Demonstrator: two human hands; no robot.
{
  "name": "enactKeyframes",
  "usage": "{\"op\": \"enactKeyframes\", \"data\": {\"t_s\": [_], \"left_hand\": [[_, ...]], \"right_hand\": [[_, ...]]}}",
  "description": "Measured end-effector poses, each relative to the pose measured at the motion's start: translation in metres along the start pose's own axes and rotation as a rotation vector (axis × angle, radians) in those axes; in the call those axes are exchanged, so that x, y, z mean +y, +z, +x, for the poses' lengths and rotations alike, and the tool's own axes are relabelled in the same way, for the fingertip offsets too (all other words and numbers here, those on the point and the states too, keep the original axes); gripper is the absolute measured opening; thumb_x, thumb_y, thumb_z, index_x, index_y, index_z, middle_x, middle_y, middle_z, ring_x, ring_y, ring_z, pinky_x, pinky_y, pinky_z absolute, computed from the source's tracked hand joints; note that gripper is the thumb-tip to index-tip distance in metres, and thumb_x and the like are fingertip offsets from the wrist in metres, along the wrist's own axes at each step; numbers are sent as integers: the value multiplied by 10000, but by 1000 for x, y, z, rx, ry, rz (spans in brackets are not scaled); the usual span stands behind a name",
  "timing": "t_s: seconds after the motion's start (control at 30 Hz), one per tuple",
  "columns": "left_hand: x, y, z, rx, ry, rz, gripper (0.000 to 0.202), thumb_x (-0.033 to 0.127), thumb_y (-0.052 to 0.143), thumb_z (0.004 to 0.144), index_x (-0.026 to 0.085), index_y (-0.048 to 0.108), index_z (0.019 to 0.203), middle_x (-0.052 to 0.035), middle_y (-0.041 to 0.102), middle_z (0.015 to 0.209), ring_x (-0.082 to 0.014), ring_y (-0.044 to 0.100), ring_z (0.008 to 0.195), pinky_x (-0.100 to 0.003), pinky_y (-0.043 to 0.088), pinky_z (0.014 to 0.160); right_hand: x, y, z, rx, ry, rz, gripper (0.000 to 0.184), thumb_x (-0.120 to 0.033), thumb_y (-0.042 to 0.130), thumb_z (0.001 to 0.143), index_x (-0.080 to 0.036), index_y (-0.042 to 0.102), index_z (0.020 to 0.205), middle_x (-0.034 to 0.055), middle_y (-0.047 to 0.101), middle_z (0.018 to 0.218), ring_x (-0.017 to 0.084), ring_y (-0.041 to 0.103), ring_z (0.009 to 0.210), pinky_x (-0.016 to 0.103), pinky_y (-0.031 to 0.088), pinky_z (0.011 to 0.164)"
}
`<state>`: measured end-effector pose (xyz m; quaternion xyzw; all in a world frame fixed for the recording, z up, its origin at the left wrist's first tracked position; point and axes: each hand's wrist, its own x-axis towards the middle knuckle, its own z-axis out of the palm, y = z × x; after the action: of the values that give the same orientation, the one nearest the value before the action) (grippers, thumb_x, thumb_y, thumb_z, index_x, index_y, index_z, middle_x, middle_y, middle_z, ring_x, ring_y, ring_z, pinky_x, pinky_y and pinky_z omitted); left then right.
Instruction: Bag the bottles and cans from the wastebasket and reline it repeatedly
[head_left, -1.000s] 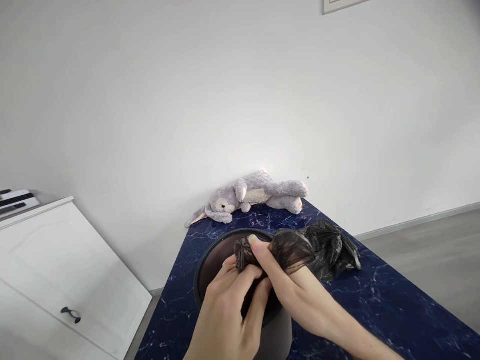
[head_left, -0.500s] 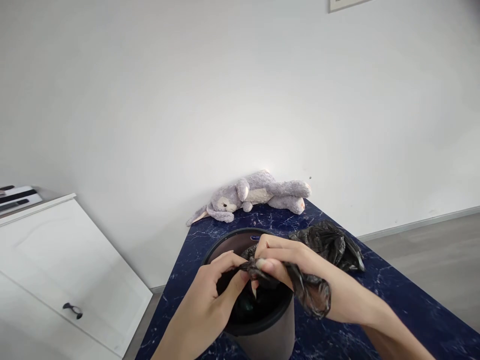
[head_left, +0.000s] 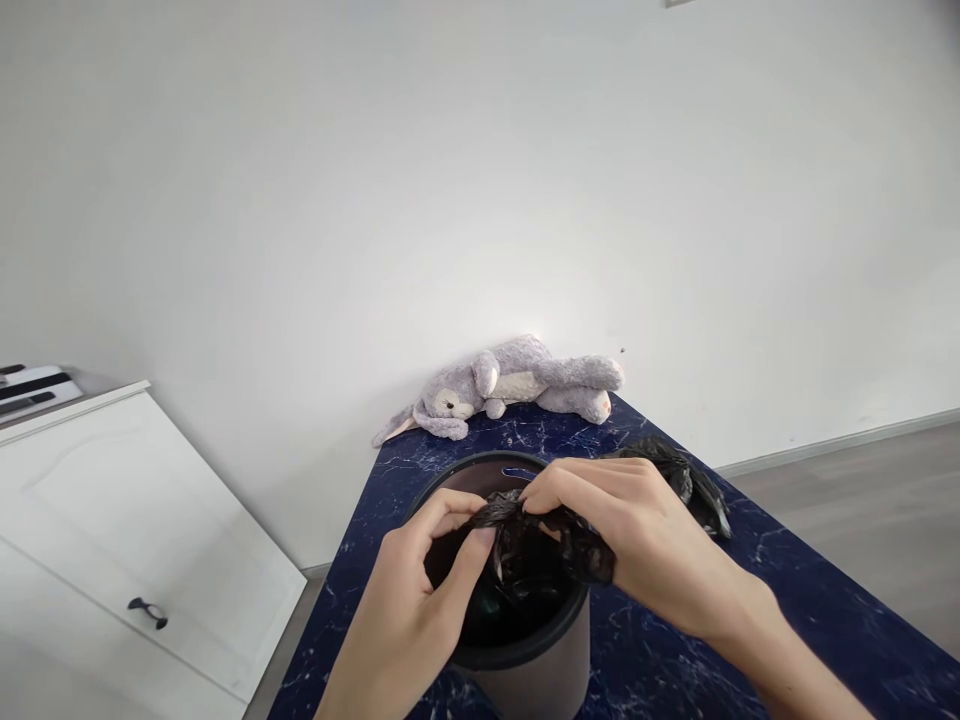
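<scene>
Both my hands meet over the mouth of a small round dark bin [head_left: 534, 668] that stands on a dark blue marbled table [head_left: 787, 610]. My left hand [head_left: 420, 590] and my right hand [head_left: 637, 535] are each closed on a crumpled black plastic bag [head_left: 547, 540], pinching it between fingers and thumb just above the bin's opening. Part of the bag hangs down into the bin. More black plastic [head_left: 694, 485] lies bunched on the table behind my right hand.
A grey plush rabbit [head_left: 510, 385] lies at the table's far end against the white wall. A white cabinet [head_left: 112, 540] with a dark handle stands to the left. Grey floor shows at the right.
My right hand turned over and moved to the top of the bag, and both hands lowered the bag to the bin's mouth. The bag has partly spread out of its tight roll.
</scene>
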<state>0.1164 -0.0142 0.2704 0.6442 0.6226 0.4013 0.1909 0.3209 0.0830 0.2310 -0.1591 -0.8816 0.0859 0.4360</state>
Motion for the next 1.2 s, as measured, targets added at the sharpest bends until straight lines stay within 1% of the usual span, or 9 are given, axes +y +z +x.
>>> {"op": "enactKeyframes", "data": {"t_s": [0.2, 0.3, 0.4, 0.47, 0.53, 0.6, 0.7, 1.0, 1.2], "left_hand": [[7, 5, -10, -53, 64, -11, 319, 549, 641, 1020, 273, 791, 1076, -39, 808, 964, -243, 772, 922, -265, 612, 741], [5, 4, -6, 10, -41, -69, 448, 636, 509, 1068, 313, 764, 1246, -42, 804, 1111, -259, 766, 1073, -319, 625, 898], [5, 3, 6, -75, -81, -146, 515, 663, 432, 1090, 345, 681, 1409, -45, 751, 1322, -252, 725, 1212, -371, 571, 1070], [7, 3, 16, -184, -59, -217, 499, 648, 500, 1075, 304, 707, 1371, -59, 750, 1323, -257, 718, 1214, -355, 574, 1051], [7, 4, 24, -240, -44, -267, 444, 620, 600, 1041, 247, 766, 1215, -58, 790, 1156, -242, 743, 1089, -300, 590, 934], [6, 5, 28, -207, -39, -277, 400, 602, 662, 1013, 218, 773, 1010, -27, 780, 946, -202, 737, 920, -251, 565, 811], [1, 4, 28, -83, -31, -221, 424, 612, 682, 994, 217, 714, 843, 10, 722, 812, -165, 677, 790, -231, 508, 712], [-19, -4, 37, 203, 18, 210, 413, 590, 603, 1023, 249, 681, 804, 28, 737, 796, -183, 644, 739, -271, 440, 718], [-42, -16, 45, 256, 71, 483, 400, 523, 497, 1045, 254, 584, 762, 17, 714, 720, -199, 592, 616, -313, 420, 718]], "right_hand": [[2, 9, -1, 197, -19, -5, 348, 55, 409, 872, -227, 578, 988, 76, 647, 1034, 179, 601, 797, 292, 350, 583], [1, 14, -3, 267, 9, 31, 278, -11, 470, 935, -246, 617, 945, 55, 647, 1020, 172, 587, 761, 303, 359, 586], [-2, 19, 0, 291, 55, 49, 210, -111, 526, 1015, -253, 631, 902, 22, 638, 940, 159, 554, 715, 309, 371, 607], [-3, 21, 3, 350, 0, 27, 213, -125, 558, 1032, -240, 613, 862, 7, 605, 863, 155, 521, 708, 307, 372, 629], [-3, 21, 7, 386, -129, -21, 230, -90, 549, 1047, -222, 593, 864, 8, 584, 821, 158, 496, 725, 309, 367, 655], [-2, 19, 9, 340, -224, -57, 218, -49, 509, 1062, -205, 594, 934, 19, 595, 832, 164, 491, 750, 313, 365, 676], [0, 17, 9, 208, -197, -41, 229, 8, 453, 1046, -190, 569, 1060, 10, 581, 851, 153, 463, 737, 299, 351, 662], [-3, 14, 2, -61, 32, 41, 315, 16, 552, 925, -251, 504, 1086, -80, 490, 764, 122, 387, 638, 263, 297, 602], [-5, 8, 2, -154, 70, 32, 315, 17, 561, 908, -253, 509, 1062, -30, 566, 852, 165, 475, 766, 284, 362, 706]]}}
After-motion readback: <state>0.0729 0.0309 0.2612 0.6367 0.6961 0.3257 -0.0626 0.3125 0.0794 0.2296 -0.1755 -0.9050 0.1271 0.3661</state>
